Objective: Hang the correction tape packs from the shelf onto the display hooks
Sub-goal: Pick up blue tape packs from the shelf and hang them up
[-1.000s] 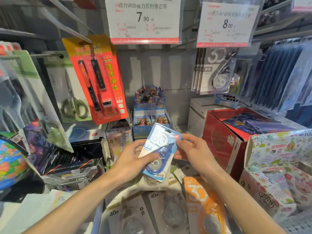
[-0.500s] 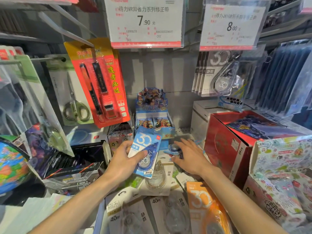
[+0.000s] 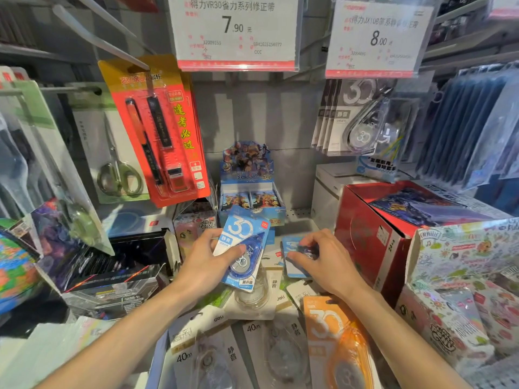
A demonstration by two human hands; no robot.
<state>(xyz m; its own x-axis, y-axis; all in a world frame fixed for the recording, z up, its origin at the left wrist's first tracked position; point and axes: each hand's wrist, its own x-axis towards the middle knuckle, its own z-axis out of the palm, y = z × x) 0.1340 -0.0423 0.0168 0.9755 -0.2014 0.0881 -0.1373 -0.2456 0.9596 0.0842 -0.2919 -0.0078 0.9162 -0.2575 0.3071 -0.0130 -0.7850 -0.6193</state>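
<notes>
Since the earlier frame, the right hand (image 3: 323, 262) has been closed on a second blue carded correction tape pack (image 3: 295, 258) lying on the shelf pile; its fingers are curled over the blurred card. A first blue-and-white blister-carded correction tape pack (image 3: 243, 248) is pinched by the left hand (image 3: 205, 265), thumb on the front. Its long axis is tilted, hang end up and away. The empty metal display hook (image 3: 112, 43) lies well above and left, so the left hand is judged nearer.

Head cam (close) looks fwd-down at shelf (image 3: 297, 217).
</notes>
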